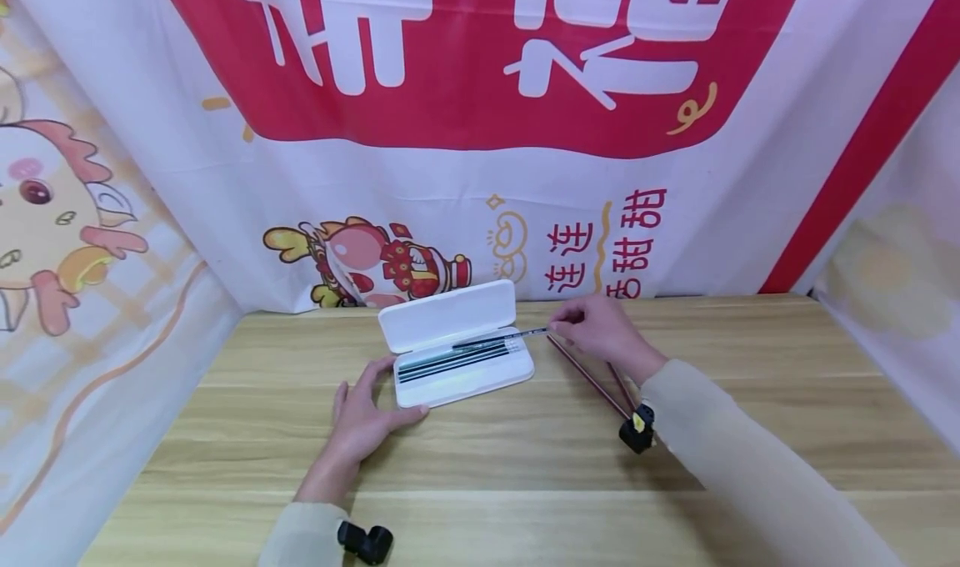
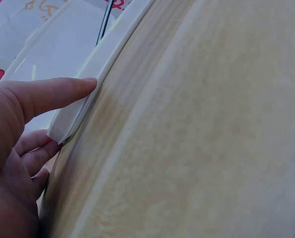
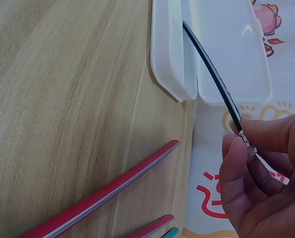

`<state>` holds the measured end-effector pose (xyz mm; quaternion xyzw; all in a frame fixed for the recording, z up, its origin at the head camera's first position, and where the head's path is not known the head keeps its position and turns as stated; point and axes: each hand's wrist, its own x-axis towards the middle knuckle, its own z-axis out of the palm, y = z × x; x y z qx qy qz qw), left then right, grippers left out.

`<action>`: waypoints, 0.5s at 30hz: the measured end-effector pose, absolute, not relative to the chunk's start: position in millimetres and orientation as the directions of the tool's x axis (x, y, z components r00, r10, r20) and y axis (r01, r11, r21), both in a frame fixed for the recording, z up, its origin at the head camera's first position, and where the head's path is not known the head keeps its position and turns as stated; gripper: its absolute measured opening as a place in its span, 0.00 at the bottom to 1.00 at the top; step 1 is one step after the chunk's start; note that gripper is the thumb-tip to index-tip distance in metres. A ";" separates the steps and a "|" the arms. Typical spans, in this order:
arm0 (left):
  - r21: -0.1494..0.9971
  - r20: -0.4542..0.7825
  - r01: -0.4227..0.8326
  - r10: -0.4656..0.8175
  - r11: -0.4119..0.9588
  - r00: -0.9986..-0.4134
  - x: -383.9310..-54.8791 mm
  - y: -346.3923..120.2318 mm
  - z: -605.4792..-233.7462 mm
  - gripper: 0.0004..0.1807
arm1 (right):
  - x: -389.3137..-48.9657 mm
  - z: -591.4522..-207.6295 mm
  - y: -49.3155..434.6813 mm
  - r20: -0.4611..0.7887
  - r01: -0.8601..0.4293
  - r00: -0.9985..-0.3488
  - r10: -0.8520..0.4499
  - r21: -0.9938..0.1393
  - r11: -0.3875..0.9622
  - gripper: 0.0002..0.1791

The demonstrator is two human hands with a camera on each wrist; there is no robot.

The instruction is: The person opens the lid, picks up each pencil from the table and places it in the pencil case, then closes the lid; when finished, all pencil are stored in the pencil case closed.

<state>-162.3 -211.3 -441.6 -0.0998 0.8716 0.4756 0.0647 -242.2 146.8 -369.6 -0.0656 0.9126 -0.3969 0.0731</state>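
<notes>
A white pencil case (image 1: 480, 377) lies on the table with its hinged lid (image 1: 450, 313) tipped back. Several dark and teal pencils (image 1: 442, 365) are lined up inside. My left hand (image 1: 363, 421) holds the left end of the case, thumb on the front rim and the other fingers round the far corner. With thumb and fingertips, my right hand (image 1: 603, 329) pinches a dark pencil (image 3: 214, 74) by its ferrule and eraser end. That pencil slants over the right end of the case, its far end reaching above the pencils inside.
Red pencils (image 1: 588, 375) lie on the wooden table (image 1: 525, 484) right of the case, under my right forearm. Beside them a teal tip (image 3: 171, 233) shows in the right wrist view. A printed cloth (image 1: 465, 175) hangs just behind the case.
</notes>
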 end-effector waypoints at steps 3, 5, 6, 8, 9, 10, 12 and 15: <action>0.815 -0.206 -0.234 -0.111 0.530 -0.972 -162.4 -210.9 -441.4 0.52 | -245.9 -371.0 144.9 -0.077 -0.079 -0.980 -0.184 -0.698 0.711 0.09; 0.814 -0.208 -0.235 -0.111 0.531 -0.972 -162.4 -211.2 -441.6 0.53 | -248.5 -372.6 143.7 -0.076 -0.091 -0.978 -0.192 -0.675 0.732 0.10; 0.814 -0.209 -0.236 -0.111 0.531 -0.972 -162.3 -211.4 -441.8 0.53 | -249.6 -372.9 142.9 -0.077 -0.096 -0.978 -0.196 -0.664 0.742 0.10; 0.814 -0.210 -0.237 -0.112 0.531 -0.971 -162.3 -211.7 -442.0 0.53 | -251.3 -372.9 141.4 -0.092 -0.086 -0.977 -0.191 -0.653 0.752 0.11; 0.814 -0.211 -0.237 -0.111 0.531 -0.971 -162.4 -211.8 -442.0 0.53 | -252.6 -373.6 140.8 -0.101 -0.076 -0.977 -0.186 -0.653 0.753 0.11; 0.814 -0.211 -0.237 -0.111 0.531 -0.971 -162.3 -211.8 -441.8 0.52 | -253.6 -373.9 140.0 -0.111 -0.067 -0.977 -0.184 -0.657 0.751 0.11; 0.813 -0.202 -0.228 -0.109 0.535 -0.973 -162.2 -211.6 -441.3 0.53 | -255.4 -375.2 138.7 -0.133 -0.038 -0.975 -0.176 -0.685 0.728 0.12; 0.813 -0.191 -0.217 -0.104 0.540 -0.976 -162.4 -210.5 -440.5 0.53 | -257.9 -380.1 136.9 -0.159 0.011 -0.973 -0.165 -0.751 0.661 0.12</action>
